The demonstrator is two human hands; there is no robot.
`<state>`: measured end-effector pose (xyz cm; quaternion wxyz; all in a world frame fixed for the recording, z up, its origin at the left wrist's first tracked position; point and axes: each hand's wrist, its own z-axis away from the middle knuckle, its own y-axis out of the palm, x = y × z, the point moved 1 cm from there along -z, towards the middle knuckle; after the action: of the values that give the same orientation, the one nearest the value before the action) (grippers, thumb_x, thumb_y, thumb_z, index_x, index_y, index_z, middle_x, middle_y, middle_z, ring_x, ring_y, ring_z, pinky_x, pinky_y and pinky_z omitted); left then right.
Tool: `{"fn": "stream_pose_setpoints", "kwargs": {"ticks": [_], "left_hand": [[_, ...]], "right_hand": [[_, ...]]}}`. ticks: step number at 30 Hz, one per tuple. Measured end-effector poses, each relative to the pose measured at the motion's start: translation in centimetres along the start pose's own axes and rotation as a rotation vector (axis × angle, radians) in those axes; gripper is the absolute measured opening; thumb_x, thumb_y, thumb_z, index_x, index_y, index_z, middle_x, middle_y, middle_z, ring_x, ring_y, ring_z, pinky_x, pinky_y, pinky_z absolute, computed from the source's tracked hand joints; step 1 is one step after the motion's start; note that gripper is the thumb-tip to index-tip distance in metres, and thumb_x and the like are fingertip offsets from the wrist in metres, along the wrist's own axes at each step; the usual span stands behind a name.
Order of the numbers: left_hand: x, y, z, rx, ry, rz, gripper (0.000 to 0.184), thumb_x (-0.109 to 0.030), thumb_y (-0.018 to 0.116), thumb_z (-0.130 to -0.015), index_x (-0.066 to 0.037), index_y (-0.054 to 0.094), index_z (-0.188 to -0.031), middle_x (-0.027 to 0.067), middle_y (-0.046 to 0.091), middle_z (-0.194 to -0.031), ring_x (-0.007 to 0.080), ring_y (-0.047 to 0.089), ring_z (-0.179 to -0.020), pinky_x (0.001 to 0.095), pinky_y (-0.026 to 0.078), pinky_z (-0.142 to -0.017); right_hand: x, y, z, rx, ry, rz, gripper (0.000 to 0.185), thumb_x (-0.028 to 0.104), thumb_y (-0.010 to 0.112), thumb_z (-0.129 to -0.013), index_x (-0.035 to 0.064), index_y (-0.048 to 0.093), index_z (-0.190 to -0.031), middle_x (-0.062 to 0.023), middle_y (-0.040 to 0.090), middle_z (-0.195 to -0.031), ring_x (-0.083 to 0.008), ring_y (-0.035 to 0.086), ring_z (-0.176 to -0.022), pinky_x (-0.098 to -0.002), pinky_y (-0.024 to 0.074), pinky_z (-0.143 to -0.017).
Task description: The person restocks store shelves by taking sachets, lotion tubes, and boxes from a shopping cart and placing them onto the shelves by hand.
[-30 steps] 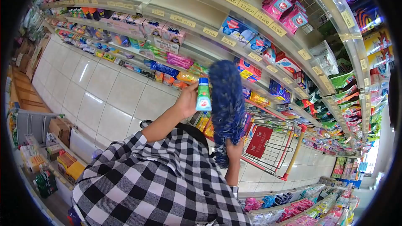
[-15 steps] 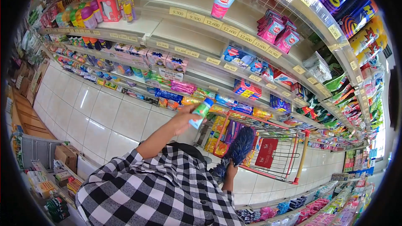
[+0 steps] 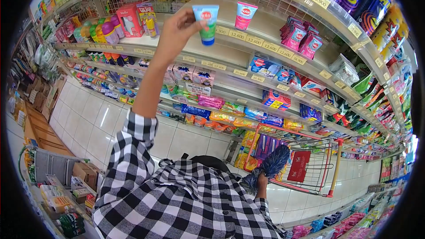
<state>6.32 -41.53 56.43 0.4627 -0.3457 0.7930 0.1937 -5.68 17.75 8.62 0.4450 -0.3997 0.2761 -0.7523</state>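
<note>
Pinched in the fingers of my left hand [image 3: 179, 31] is a light-blue and green lotion tube [image 3: 207, 23], held upright with its blue cap down. It is at the front edge of the upper shelf [image 3: 226, 0], just left of a pink and white lotion tube [image 3: 244, 16] standing there. Whether its cap touches the shelf I cannot tell. Low on the right, my right hand [image 3: 262, 181] is closed around a dark blue fluffy duster [image 3: 268, 167], beside the shopping cart.
A red-framed shopping cart [image 3: 299, 166] stands in the aisle on white floor tiles [image 3: 177, 144]. Farther right on the shelf are pink sachets [image 3: 295, 37]; a pink box [image 3: 130, 20] and colourful bottles [image 3: 110, 31] are to the left. Lower shelves hold boxes and packets.
My left hand has risen from in front of the lower shelves to the upper shelf, turning the tube cap down. My right hand still holds the duster near the cart. The view has shifted slightly.
</note>
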Motion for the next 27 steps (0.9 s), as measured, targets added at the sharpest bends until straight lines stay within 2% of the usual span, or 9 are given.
{"fn": "stream_pose_setpoints", "kwargs": {"ticks": [4, 7, 9, 14, 16, 19, 21, 24, 27], "left_hand": [[0.6, -0.7, -5.0, 0.046, 0.115, -0.122, 0.028, -0.015, 0.067, -0.085, 0.001, 0.058, -0.106, 0.0071, 0.064, -0.095, 0.0116, 0.06, -0.09, 0.0261, 0.045, -0.083], [2.3, -0.9, -7.8, 0.069, 0.159, -0.239, 0.024, -0.014, 0.065, -0.086, 0.0, 0.058, -0.104, 0.0064, 0.065, -0.092, 0.0105, 0.06, -0.088, 0.025, 0.046, -0.079], [2.4, -0.6, -9.1, 0.149, 0.087, -0.176, 0.032, -0.018, 0.064, -0.087, 0.0, 0.056, -0.112, 0.0072, 0.063, -0.102, 0.0115, 0.057, -0.095, 0.026, 0.043, -0.086], [3.2, 0.7, -10.7, 0.142, 0.092, -0.184, 0.033, -0.018, 0.064, -0.087, 0.0, 0.054, -0.114, 0.0078, 0.063, -0.103, 0.0134, 0.058, -0.095, 0.0275, 0.043, -0.086], [4.1, 0.8, -11.0, 0.166, 0.08, -0.163, 0.034, -0.019, 0.064, -0.087, 0.0, 0.054, -0.114, 0.0081, 0.063, -0.103, 0.014, 0.058, -0.096, 0.028, 0.043, -0.087], [4.9, 0.8, -11.2, 0.29, 0.09, -0.315, 0.031, -0.017, 0.066, -0.085, 0.0, 0.054, -0.109, 0.0088, 0.064, -0.097, 0.0147, 0.059, -0.092, 0.0289, 0.045, -0.082], [5.2, 0.5, -10.9, 0.381, 0.012, -0.339, 0.039, -0.021, 0.065, -0.086, -0.002, 0.053, -0.117, 0.0086, 0.063, -0.107, 0.0145, 0.058, -0.098, 0.0293, 0.044, -0.086], [5.0, 0.2, -10.6, 0.327, 0.001, -0.262, 0.038, -0.02, 0.068, -0.084, -0.002, 0.054, -0.114, 0.0088, 0.064, -0.097, 0.015, 0.059, -0.091, 0.0294, 0.045, -0.081], [5.0, 0.1, -10.3, 0.347, -0.07, -0.253, 0.041, -0.025, 0.067, -0.085, -0.004, 0.053, -0.118, 0.0068, 0.064, -0.103, 0.0129, 0.058, -0.095, 0.029, 0.046, -0.082]], "right_hand": [[-0.2, 0.3, -0.4, 0.009, 0.087, -0.029, 0.078, 0.058, 0.043, -0.087, -0.0162, 0.057, -0.108, -0.0379, 0.052, -0.114, -0.0451, 0.048, -0.116, -0.0435, 0.0388, -0.094], [0.5, -0.3, 0.6, -0.009, 0.095, 0.0, 0.079, 0.059, 0.043, -0.087, -0.017, 0.057, -0.107, -0.0381, 0.053, -0.112, -0.0456, 0.049, -0.115, -0.044, 0.0394, -0.094], [0.5, -0.1, 0.1, 0.003, 0.048, 0.038, 0.079, 0.059, 0.042, -0.088, -0.0166, 0.057, -0.107, -0.0379, 0.054, -0.111, -0.0454, 0.049, -0.114, -0.0441, 0.0396, -0.094], [0.5, 0.2, 0.6, -0.053, 0.109, -0.008, 0.078, 0.059, 0.04, -0.088, -0.0148, 0.059, -0.106, -0.0368, 0.055, -0.11, -0.0445, 0.051, -0.113, -0.0442, 0.0405, -0.092], [0.3, 0.5, 0.0, -0.07, 0.102, 0.044, 0.077, 0.062, 0.035, -0.089, -0.0088, 0.061, -0.103, -0.0386, 0.055, -0.103, -0.0474, 0.05, -0.11, -0.0497, 0.0405, -0.086], [0.3, 0.2, 0.6, -0.073, 0.05, -0.058, 0.077, 0.058, 0.042, -0.088, -0.0162, 0.059, -0.103, -0.0365, 0.056, -0.107, -0.0438, 0.052, -0.112, -0.0438, 0.0416, -0.09], [1.3, -0.5, 1.6, -0.062, 0.071, -0.054, 0.076, 0.057, 0.043, -0.088, -0.0159, 0.06, -0.102, -0.036, 0.057, -0.107, -0.0437, 0.053, -0.111, -0.0438, 0.0416, -0.09], [1.5, -0.6, 2.1, -0.05, 0.07, -0.071, 0.075, 0.057, 0.044, -0.087, -0.0156, 0.06, -0.1, -0.0354, 0.057, -0.107, -0.0437, 0.053, -0.111, -0.0439, 0.0414, -0.09], [1.7, -0.6, 2.0, -0.07, 0.102, -0.076, 0.075, 0.056, 0.045, -0.087, -0.0156, 0.06, -0.1, -0.0359, 0.057, -0.106, -0.0441, 0.052, -0.111, -0.0444, 0.0412, -0.089]]}}
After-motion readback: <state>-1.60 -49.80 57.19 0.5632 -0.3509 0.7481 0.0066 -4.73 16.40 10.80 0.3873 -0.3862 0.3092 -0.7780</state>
